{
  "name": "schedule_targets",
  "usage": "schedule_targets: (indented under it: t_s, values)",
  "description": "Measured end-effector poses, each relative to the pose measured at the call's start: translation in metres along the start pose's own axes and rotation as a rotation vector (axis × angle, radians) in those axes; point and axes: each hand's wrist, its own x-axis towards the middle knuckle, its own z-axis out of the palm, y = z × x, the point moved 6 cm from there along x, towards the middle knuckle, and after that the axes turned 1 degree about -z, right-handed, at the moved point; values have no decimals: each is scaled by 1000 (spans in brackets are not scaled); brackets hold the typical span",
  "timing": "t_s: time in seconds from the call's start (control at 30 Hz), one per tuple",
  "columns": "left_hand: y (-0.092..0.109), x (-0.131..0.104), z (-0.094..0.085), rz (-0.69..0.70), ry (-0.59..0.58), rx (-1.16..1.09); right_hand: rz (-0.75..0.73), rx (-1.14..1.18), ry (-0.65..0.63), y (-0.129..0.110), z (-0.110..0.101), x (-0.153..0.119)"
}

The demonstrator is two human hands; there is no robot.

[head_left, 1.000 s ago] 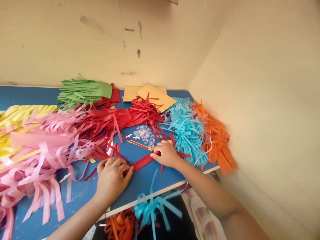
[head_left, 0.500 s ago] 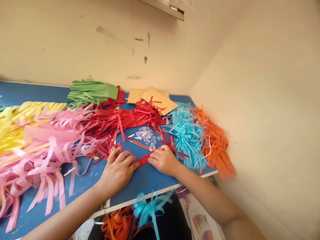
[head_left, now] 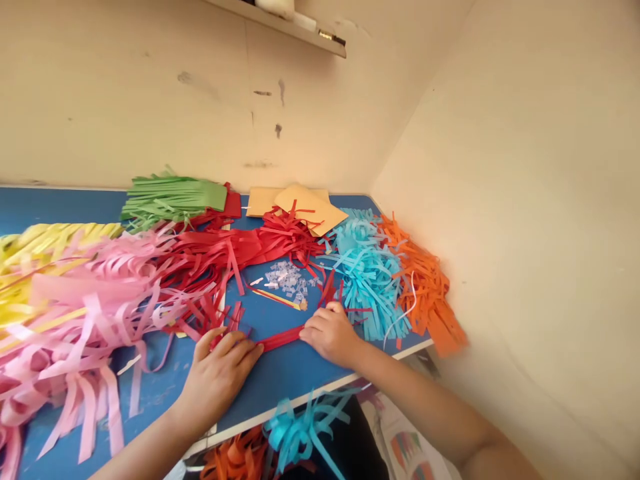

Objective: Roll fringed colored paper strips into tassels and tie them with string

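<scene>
A red fringed paper strip (head_left: 281, 339) stretches across the blue table between my two hands. My left hand (head_left: 220, 368) grips its left end, with loose red fringe sticking out beyond the fingers. At the other end, my right hand (head_left: 330, 335) is closed on the strip, fingers bunched together. More red fringe shows past its knuckles. Just beyond the strip lie a heap of small clear plastic pieces (head_left: 287, 277) and a thin red and yellow stick (head_left: 277, 298). My fingertips partly hide how the paper is held.
Pink fringe (head_left: 90, 313) and yellow fringe (head_left: 17, 287) cover the left. A red fringe pile (head_left: 240, 247), green fringe (head_left: 175, 198) and yellow-orange paper (head_left: 313, 207) lie at the back. Blue fringe (head_left: 367, 267) and orange fringe (head_left: 425, 287) sit right; blue ribbons (head_left: 295, 427) rest on my lap.
My hands have moved apart, the left one going left and nearer to me, so a longer stretch of red strip shows. The view has shifted slightly up and right.
</scene>
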Motion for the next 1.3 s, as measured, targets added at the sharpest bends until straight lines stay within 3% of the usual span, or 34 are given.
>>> schedule_targets:
  t_s: [0.17,0.37,0.57,0.67,0.73,0.8,0.87,0.93,1.03,1.2,1.3]
  values:
    - [-16,-8,-5,-114,-85,-173,176,202,-18,26,-3,-6]
    - [-21,2,-1,-311,-162,-159,317,238,-88,30,-3,2]
    - [-20,13,6,-344,-331,-51,397,207,-205,33,1,11]
    - [-18,20,5,-321,-395,17,415,134,-162,35,-4,12]
    - [-11,24,0,-231,-339,64,307,43,-57,28,-11,13]
    - [-1,26,-6,-107,-255,103,86,-16,33,12,-16,13]
    - [8,27,-9,-14,-201,122,-107,-40,69,-3,-16,12]
    - [14,28,-10,21,-154,120,-203,-78,77,-11,-13,13]
    - [19,34,-11,42,-66,100,-234,-133,82,-13,-7,18]
    - [20,42,-6,59,7,117,-76,-35,106,-7,-9,25]
    - [21,43,-5,67,37,107,-99,-83,115,-20,-9,27]
